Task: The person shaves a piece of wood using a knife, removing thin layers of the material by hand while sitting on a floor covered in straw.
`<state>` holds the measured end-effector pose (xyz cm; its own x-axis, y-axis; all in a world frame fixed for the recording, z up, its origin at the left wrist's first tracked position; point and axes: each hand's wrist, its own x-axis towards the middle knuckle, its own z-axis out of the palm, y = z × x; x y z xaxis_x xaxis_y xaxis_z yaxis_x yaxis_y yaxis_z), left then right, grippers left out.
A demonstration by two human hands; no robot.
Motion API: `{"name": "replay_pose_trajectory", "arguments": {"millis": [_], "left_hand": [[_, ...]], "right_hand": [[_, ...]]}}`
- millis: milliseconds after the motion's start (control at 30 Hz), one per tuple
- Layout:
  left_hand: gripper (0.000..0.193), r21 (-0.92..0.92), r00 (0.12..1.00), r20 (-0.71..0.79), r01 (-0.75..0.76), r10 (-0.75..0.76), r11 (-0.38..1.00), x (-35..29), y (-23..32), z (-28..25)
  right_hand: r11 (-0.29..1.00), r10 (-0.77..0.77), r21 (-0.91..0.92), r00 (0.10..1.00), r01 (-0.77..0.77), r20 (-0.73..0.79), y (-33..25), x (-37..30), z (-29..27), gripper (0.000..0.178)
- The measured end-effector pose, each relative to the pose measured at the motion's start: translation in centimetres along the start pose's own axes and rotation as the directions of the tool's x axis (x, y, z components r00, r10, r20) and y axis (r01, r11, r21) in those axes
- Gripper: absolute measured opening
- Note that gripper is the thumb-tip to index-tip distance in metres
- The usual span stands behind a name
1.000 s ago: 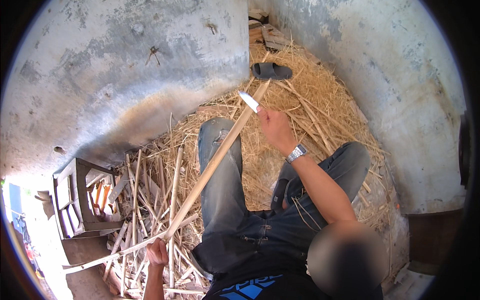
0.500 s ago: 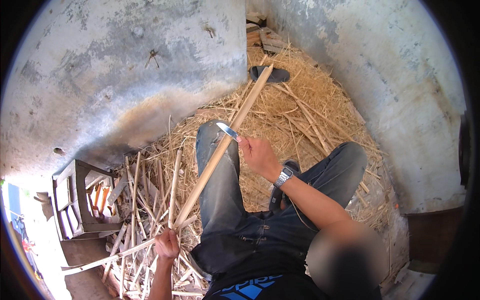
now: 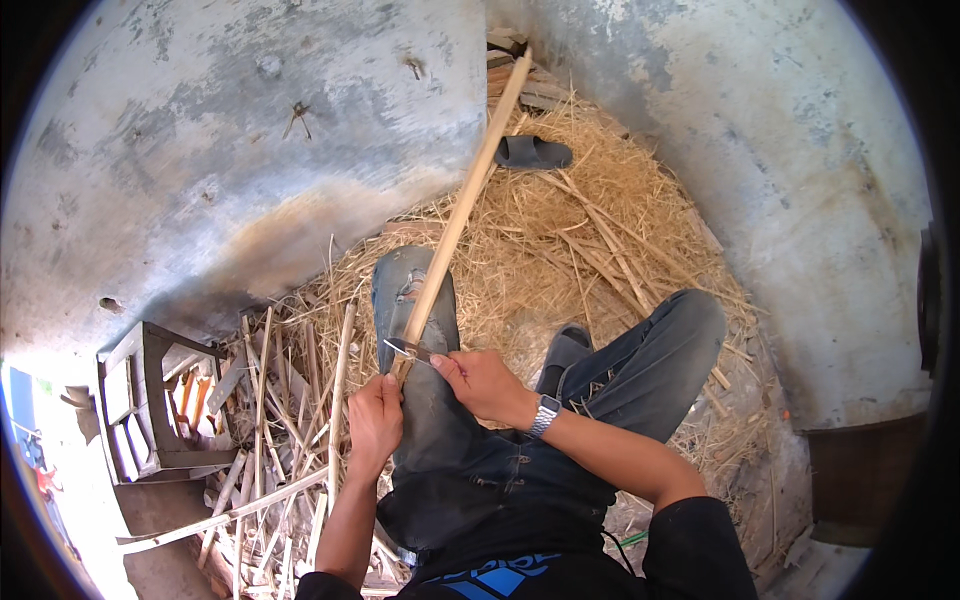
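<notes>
Strip (image 3: pixel 462 210) slants over left leg (image 3: pixel 440 430), near end pinched by fingers of left hand (image 3: pixel 376 415). Fingers of right hand (image 3: pixel 485 385) grip knife (image 3: pixel 411 350) above that leg, blade at strip, near left hand. Likely risk: strip twists, blade skips, cuts left hand or leg.

A grey slipper (image 3: pixel 533 152) lies on straw-coloured shavings (image 3: pixel 515 260) between two stained walls (image 3: pixel 800 200), with a dark frame (image 3: pixel 152 405) at left beside loose sticks (image 3: pixel 341 385).
</notes>
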<state>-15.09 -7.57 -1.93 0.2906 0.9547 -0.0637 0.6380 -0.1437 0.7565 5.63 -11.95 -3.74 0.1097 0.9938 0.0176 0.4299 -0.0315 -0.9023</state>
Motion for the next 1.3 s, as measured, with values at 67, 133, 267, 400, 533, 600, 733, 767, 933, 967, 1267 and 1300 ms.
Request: {"name": "replay_pose_trajectory", "arguments": {"millis": [67,133,267,400,533,600,733,767,933,967,1267,1300], "left_hand": [[0.041,-0.026,0.999,0.017,0.029,-0.028,0.999,0.2,0.5,-0.4],[0.04,-0.063,0.999,0.027,0.035,-0.034,0.997,-0.2,0.6,-0.6],[0.037,-0.004,1.0,-0.008,-0.012,0.012,1.0,-0.5,1.5,-0.3],[0.036,0.06,0.998,-0.036,-0.043,0.045,0.997,-0.9,2.2,0.0],[0.034,0.065,0.988,-0.089,-0.124,0.13,0.99,-0.8,2.2,1.1],[0.033,0.079,0.986,-0.105,-0.124,0.132,0.989,-0.6,2.3,1.6],[0.033,0.109,0.977,-0.145,-0.141,0.156,0.984,-0.3,2.1,2.2],[0.03,0.145,0.977,-0.147,-0.132,0.153,0.981,-0.2,1.9,2.3],[0.037,-0.066,0.987,-0.12,-0.117,0.109,0.991,0.2,1.1,1.6],[0.038,-0.119,0.997,-0.056,-0.067,0.06,0.991,0.1,1.2,1.2],[0.045,-0.484,0.864,0.476,0.412,-0.163,0.772,-0.6,1.1,-0.7],[0.045,-0.489,0.842,0.508,0.454,-0.18,0.745,-0.7,0.4,-0.9]], "right_hand": [[0.999,0.009,0.046,0.999,-0.011,0.045,0.3,0.3,-0.4,0.058],[0.987,0.066,0.144,0.997,-0.072,0.041,1.2,0.3,-0.5,0.058],[0.95,0.145,0.288,0.986,-0.117,-0.079,1.4,1.6,-2.4,0.055],[0.961,0.064,0.277,0.989,-0.026,-0.131,-1.1,1.9,-2.3,0.046],[0.988,-0.042,0.142,0.992,0.059,-0.117,-2.1,1.8,-1.9,0.039],[0.991,-0.061,0.11,0.989,0.077,-0.137,-2.5,1.6,-2.0,0.032],[0.981,-0.187,0.028,0.975,0.192,-0.12,-3.0,0.6,-2.1,0.026],[0.98,-0.193,0.028,0.98,0.195,-0.047,-3.1,0.2,-2.4,0.026],[0.976,-0.216,0.024,0.973,0.215,0.079,-3.1,-1.5,-5.3,0.028],[0.99,-0.138,-0.019,0.99,0.138,0.018,-3.2,-1.6,-6.2,0.029],[0.998,0.013,-0.059,0.953,-0.032,-0.304,-0.3,2.5,-8.8,0.045],[0.994,-0.026,-0.113,0.94,-0.013,-0.34,0.4,3.6,-8.9,0.046]]}}
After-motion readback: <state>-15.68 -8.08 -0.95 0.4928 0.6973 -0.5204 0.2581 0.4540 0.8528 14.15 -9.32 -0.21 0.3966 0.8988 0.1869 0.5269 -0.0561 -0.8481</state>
